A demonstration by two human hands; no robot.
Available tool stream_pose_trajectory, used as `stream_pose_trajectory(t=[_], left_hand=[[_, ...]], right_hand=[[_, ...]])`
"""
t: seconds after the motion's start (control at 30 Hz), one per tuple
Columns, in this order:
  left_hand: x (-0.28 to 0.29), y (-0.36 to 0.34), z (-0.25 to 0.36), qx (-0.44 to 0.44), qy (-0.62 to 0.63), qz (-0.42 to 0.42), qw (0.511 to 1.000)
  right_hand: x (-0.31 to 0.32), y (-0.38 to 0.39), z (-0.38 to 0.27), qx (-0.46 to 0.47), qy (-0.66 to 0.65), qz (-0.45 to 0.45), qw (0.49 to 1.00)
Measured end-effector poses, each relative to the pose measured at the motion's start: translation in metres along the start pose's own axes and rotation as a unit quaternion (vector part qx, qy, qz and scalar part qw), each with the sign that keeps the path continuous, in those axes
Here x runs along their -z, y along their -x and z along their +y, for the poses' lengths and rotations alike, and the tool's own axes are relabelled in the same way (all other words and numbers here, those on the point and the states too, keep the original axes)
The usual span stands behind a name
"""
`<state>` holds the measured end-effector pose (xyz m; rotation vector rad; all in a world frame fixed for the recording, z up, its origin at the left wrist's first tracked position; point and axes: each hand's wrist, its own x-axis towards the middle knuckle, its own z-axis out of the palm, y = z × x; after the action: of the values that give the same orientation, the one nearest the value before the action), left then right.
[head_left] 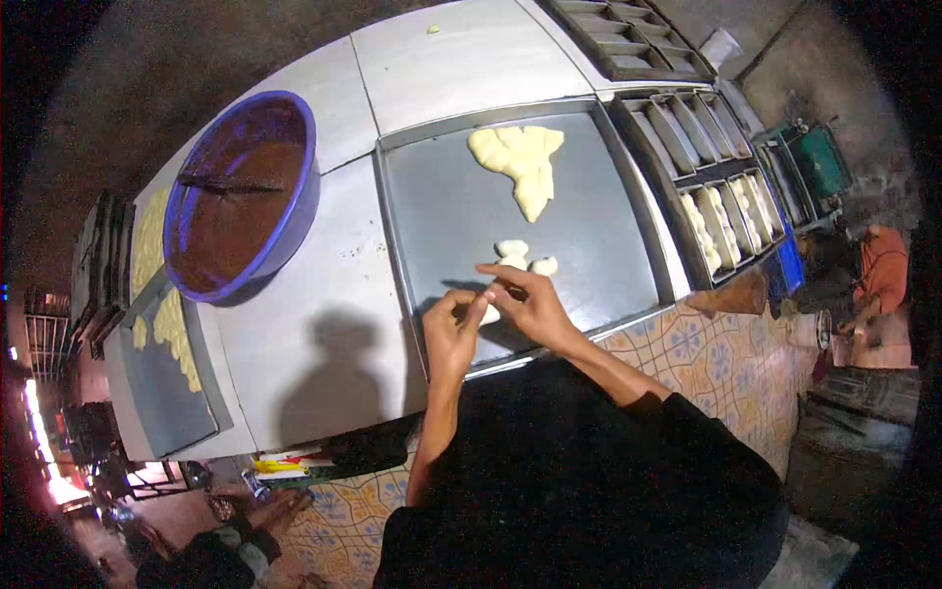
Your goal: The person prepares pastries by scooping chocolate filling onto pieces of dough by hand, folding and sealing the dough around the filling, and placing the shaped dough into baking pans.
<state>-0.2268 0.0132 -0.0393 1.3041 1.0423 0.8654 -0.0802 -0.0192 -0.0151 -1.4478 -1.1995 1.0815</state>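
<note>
My left hand (453,329) and my right hand (532,312) meet over the near part of a grey metal tray (432,216), their fingertips pinched on a small piece of pale dough (489,314) that is partly hidden by the fingers. The right index finger sticks out forward. Just beyond them lie a few small dough pieces (512,249) on the tray. A larger cream-coloured mass of cut, lumpy dough (518,157) rests toward the tray's far side.
A purple tub (302,221) of brown filling stands left, beside another dough tray (182,412). Loaf tins (692,236), some holding dough, and empty tins (648,54) are at right. Co-workers appear at right in orange (878,265) and at lower left (196,560).
</note>
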Motion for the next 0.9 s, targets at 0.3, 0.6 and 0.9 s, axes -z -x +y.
stream_pose_trajectory(t=[0.3, 0.6, 0.9], left_hand=[[-0.005, 0.017, 0.008, -0.18, 0.065, -0.034, 0.981], [0.042, 0.006, -0.023, -0.177, -0.059, 0.147, 0.971], [0.039, 0.011, -0.029, -0.177, -0.279, 0.156, 0.931]], right_hand=[[0.053, 0.007, 0.023, -0.083, 0.002, -0.148, 0.986], [0.112, -0.042, 0.099, 0.051, 0.164, -0.001, 0.985], [0.086, -0.033, 0.093, 0.107, 0.328, -0.024, 0.938]])
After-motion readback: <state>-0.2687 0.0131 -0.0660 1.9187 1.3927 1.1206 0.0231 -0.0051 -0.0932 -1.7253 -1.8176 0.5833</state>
